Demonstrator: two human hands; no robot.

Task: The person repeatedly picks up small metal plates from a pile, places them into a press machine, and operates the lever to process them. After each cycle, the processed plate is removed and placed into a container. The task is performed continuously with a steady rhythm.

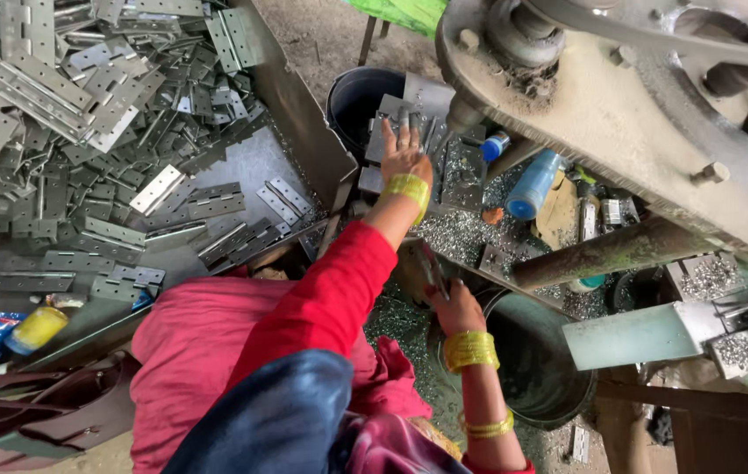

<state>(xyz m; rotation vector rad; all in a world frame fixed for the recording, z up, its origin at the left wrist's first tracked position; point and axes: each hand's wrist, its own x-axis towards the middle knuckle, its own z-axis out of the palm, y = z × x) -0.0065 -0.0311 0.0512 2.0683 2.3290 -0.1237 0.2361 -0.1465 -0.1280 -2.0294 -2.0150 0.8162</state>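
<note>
My left hand is stretched out in a red sleeve with yellow bangles at the wrist. It lies flat, fingers apart, on grey metal hinge plates under the head of a large press. My right hand, also wearing yellow bangles, is closed on a thin metal piece that points up and left, just above the rim of a dark bucket.
A big metal tray on the left holds several loose hinges. A black bucket stands behind the plates. A blue bottle, metal chips and a yellow-capped container lie around.
</note>
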